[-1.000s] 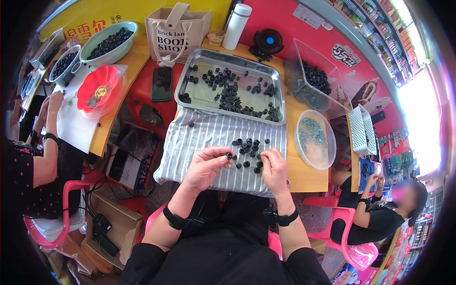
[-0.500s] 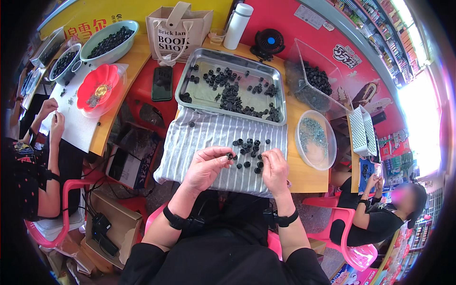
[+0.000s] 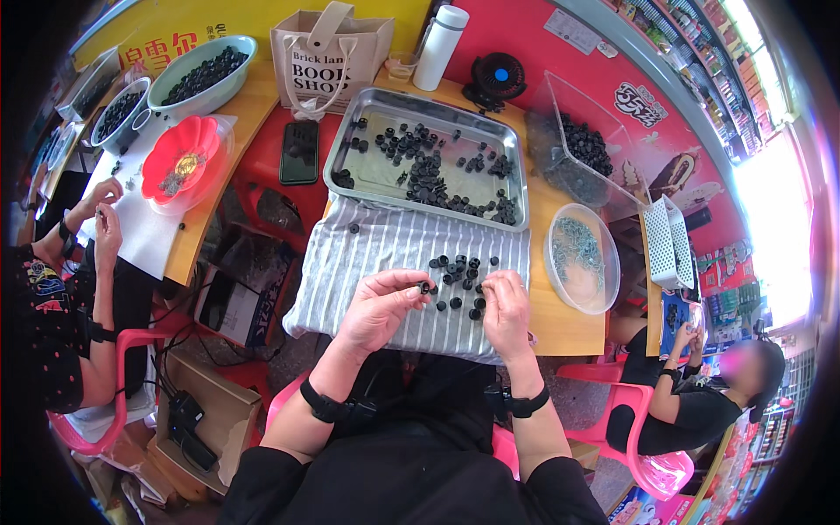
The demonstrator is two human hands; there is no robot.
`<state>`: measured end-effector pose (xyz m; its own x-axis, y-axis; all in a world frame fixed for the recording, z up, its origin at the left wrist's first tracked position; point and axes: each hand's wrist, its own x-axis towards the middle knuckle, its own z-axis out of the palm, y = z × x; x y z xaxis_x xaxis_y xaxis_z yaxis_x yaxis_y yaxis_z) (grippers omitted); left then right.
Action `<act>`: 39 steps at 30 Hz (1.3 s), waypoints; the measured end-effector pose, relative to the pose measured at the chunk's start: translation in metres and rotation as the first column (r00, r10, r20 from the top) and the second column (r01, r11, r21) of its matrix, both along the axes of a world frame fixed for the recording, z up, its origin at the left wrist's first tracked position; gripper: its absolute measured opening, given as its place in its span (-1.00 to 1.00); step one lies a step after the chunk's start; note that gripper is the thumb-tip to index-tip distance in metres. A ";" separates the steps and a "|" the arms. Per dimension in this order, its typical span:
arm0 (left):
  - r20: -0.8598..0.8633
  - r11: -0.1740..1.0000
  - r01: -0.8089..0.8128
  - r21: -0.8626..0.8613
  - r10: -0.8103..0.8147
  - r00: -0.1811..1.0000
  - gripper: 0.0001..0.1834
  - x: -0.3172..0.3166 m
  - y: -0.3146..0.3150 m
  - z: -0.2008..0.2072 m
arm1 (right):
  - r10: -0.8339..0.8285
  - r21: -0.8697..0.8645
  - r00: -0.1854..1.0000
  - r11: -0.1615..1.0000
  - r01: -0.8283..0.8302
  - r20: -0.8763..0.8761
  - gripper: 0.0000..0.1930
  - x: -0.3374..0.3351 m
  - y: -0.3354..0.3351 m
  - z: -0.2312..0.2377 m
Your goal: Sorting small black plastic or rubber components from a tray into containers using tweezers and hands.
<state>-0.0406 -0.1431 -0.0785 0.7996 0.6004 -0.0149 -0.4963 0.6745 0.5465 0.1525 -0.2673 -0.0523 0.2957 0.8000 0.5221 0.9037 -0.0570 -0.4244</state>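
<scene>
Between the thumb and fingers of my left hand (image 3: pixel 385 306) is a small round black plastic part (image 3: pixel 424 287). My right hand (image 3: pixel 507 313) is pinched closed just beside a loose group of black parts (image 3: pixel 455 268); whatever its fingertips hold is too small to make out. The group lies on a grey striped cloth (image 3: pixel 337 284) under both hands. Beyond the cloth, a metal tray (image 3: pixel 334 144) holds many more such black parts, some clustered, some scattered.
Right of the cloth stands a round clear tub (image 3: pixel 577 293) of small thin pieces. Behind it is a clear bin (image 3: pixel 547 109) of black parts. A phone (image 3: pixel 299 153), white bottle (image 3: pixel 440 48), fan (image 3: pixel 493 80) and tote bag (image 3: pixel 331 61) surround the tray. People sit left and right.
My hands stay almost still, the right shifting very slightly. At the left, the other person's hands and arms have moved a little.
</scene>
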 end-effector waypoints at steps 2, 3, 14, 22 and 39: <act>0.004 1.000 0.004 -0.002 -0.004 1.000 -0.75 0.000 0.000 0.000 | 0.002 -0.004 1.000 1.000 -0.002 0.005 -0.94 0.000 0.001 0.001; 0.003 1.000 0.003 -0.001 -0.003 1.000 -0.75 0.000 0.000 0.000 | 0.004 -0.007 1.000 1.000 -0.004 0.010 -0.93 0.000 0.002 0.001; 0.005 1.000 0.006 0.009 -0.006 1.000 -0.74 -0.001 0.000 -0.001 | 0.011 -0.047 0.995 0.999 -0.006 0.099 -0.92 -0.005 0.005 0.004; 0.012 1.000 0.005 0.013 -0.005 1.000 -0.74 0.000 0.000 -0.002 | 0.062 0.020 0.936 0.998 -0.059 -0.347 -0.77 0.003 -0.003 -0.002; 0.037 1.000 -0.001 0.025 0.000 0.999 -0.73 -0.001 0.001 -0.006 | 0.096 0.082 0.783 0.995 -0.058 -0.615 -0.86 -0.018 -0.007 0.014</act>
<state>-0.0414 -0.1417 -0.0845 0.7987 0.6009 0.0299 -0.5172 0.6604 0.5444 0.1348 -0.2747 -0.0382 0.5088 0.8093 0.2935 0.4474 0.0426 -0.8933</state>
